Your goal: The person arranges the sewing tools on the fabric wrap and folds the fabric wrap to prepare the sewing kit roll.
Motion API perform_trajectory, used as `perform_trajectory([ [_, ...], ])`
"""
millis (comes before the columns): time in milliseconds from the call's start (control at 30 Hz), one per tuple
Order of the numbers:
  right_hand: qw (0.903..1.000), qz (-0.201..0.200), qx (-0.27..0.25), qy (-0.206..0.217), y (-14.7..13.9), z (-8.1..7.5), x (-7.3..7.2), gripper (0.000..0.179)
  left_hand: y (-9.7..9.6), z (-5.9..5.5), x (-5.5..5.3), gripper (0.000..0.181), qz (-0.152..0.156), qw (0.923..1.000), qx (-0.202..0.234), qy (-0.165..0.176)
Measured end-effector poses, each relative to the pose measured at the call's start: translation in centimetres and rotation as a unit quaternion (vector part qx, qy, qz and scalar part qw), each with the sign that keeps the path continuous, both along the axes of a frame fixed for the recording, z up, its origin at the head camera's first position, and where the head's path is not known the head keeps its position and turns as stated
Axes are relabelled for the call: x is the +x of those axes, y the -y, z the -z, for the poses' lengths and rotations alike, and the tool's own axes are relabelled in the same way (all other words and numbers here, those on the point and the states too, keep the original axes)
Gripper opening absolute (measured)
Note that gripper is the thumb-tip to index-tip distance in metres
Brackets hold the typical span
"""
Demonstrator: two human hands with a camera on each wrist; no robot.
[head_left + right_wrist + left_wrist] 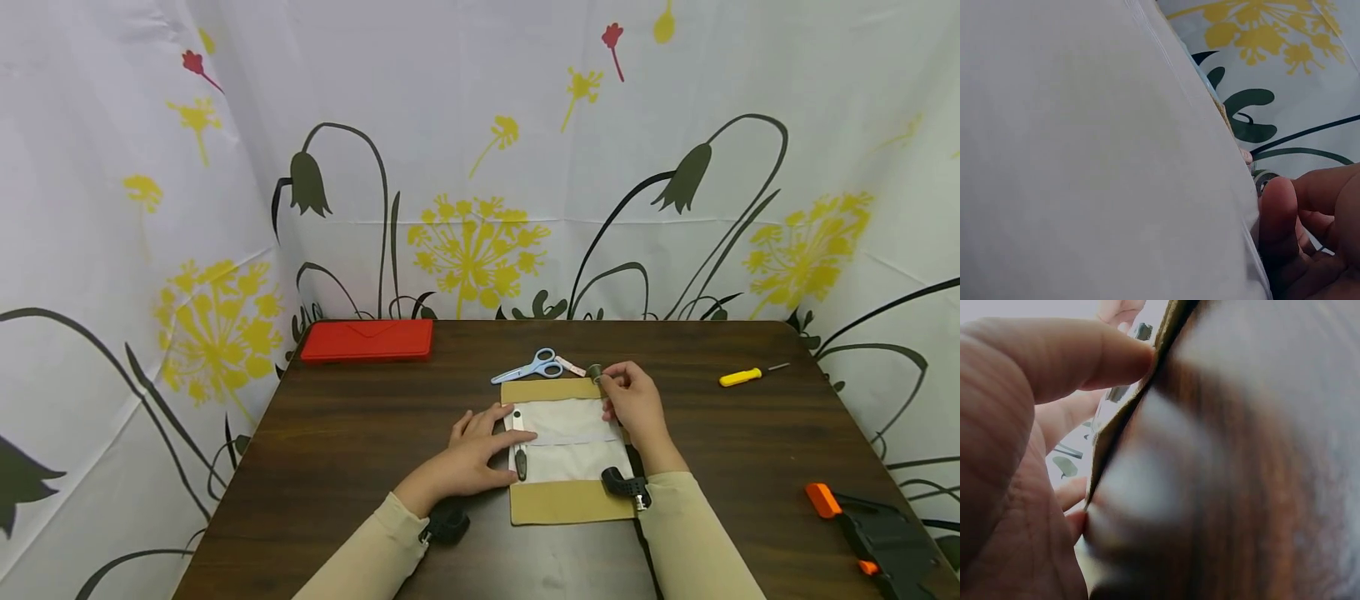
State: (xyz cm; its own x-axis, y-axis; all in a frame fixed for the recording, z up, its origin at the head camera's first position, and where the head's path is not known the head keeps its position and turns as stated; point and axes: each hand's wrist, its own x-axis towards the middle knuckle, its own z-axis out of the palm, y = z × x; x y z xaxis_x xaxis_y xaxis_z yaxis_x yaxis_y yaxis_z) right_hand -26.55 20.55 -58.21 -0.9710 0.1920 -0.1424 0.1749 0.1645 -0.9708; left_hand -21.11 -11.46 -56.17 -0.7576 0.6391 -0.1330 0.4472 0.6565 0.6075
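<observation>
A mustard-yellow fold-out fabric case (573,502) lies spread on the table, its white lining (573,421) facing up. My left hand (474,454) rests along its left edge with fingers extended; up close, the thumb (1104,359) presses at the edge. Beside those fingers, a slim white tool with dark ends (521,462) lies on the lining. At the far right corner, my right hand (633,404) pinches a small grey-green spool (595,372) between thumb and fingertips. Part of that spool (1264,180) shows past the thumb in the right wrist view, where white lining fills most of the picture.
Light-blue scissors (536,367) and a small pale pink-and-white strip (572,367) lie just behind the case. A red case (367,341) sits at the back left. To the right are a yellow-handled screwdriver (741,377) and a black-and-orange tool (870,533). A flowered curtain (465,125) hangs behind.
</observation>
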Motion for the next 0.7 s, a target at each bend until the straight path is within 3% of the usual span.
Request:
perform_trajectory([
  [133, 1.0, -0.001, 0.0, 0.002, -0.11, 0.02, -0.03, 0.02, -0.09, 0.04, 0.06, 0.062, -0.005, 1.0, 0.007, 0.004],
  [333, 0.9986, -0.044, 0.028, -0.005, -0.16, -0.03, 0.02, 0.043, -0.19, 0.04, 0.17, 0.058, -0.009, 0.9999, 0.009, 0.009],
  [400, 0.9982, -0.051, 0.032, 0.0, -0.09, -0.02, 0.09, 0.042, -0.21, 0.16, 0.22, 0.058, -0.011, 0.9998, 0.009, 0.011],
  [567, 0.9991, -0.035, 0.022, 0.003, 0.14, -0.03, 0.22, 0.037, -0.27, 0.17, 0.21, 0.057, -0.014, 0.9998, -0.007, 0.011],
  [700, 0.9996, -0.02, 0.009, -0.019, 0.28, 0.08, 0.31, 0.037, -0.35, -0.25, 0.26, 0.051, -0.017, 0.9997, -0.01, 0.013],
])
